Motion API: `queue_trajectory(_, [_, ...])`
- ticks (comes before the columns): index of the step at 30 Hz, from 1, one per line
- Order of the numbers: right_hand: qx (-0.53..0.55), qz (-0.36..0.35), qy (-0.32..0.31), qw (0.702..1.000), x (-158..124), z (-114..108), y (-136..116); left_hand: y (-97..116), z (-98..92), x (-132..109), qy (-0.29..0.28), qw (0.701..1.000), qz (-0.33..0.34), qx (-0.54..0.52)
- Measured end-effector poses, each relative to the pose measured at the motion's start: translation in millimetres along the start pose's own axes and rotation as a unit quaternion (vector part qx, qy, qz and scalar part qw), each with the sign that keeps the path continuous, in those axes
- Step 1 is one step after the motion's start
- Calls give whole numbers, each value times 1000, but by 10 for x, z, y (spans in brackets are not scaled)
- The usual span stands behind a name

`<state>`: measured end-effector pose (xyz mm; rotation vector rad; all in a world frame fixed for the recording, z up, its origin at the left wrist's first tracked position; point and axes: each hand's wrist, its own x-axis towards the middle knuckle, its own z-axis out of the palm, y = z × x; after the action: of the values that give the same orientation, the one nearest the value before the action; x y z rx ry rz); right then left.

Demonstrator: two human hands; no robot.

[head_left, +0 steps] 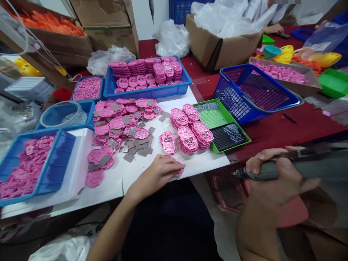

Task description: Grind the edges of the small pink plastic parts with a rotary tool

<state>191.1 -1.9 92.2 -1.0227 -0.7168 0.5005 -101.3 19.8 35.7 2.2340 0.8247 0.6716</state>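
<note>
Inspection of the bench [190, 165] finds the left hand [159, 173] lying palm-down at the near edge of the white surface, its grip closed lightly over a single pink piece [179, 173], which shows only at the fingertips; the press appears meant to pin the piece flat. Right hand [274, 177] is off the bench to the right, its grip wrapped fully round a grey powered driver [272, 170], tip pointing left toward the pinned piece but well apart from it. Just beyond the left hand stand short stacks of finished pink pieces [190, 132], faces up, beside a green tray [206, 141] holding small screws, placed within reach of the tool hand. Further left lies a loose heap of pink pieces mixed with grey metal plates [136, 145], apparently unassembled stock. Blue bins [59, 152] at the left and rear hold more pink parts in bulk, and an empty blue basket [239, 108] sits on the red cloth to the right.
</note>
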Motion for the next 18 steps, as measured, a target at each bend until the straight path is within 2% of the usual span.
queue_trajectory(4, [9,0,0,1000,5,-22,-7,-160,82,81,-24,998,-2,63])
queue_trajectory(8, [22,-20,-9,1000,45,-11,26,-205,213,16,27,996,17,89])
queue_trajectory(14, [31,-78,-77,993,97,-45,158,-281,284,-16,75,987,42,134])
queue_trajectory(18, [33,-114,-61,991,233,-17,179,-288,294,-31,124,975,52,178])
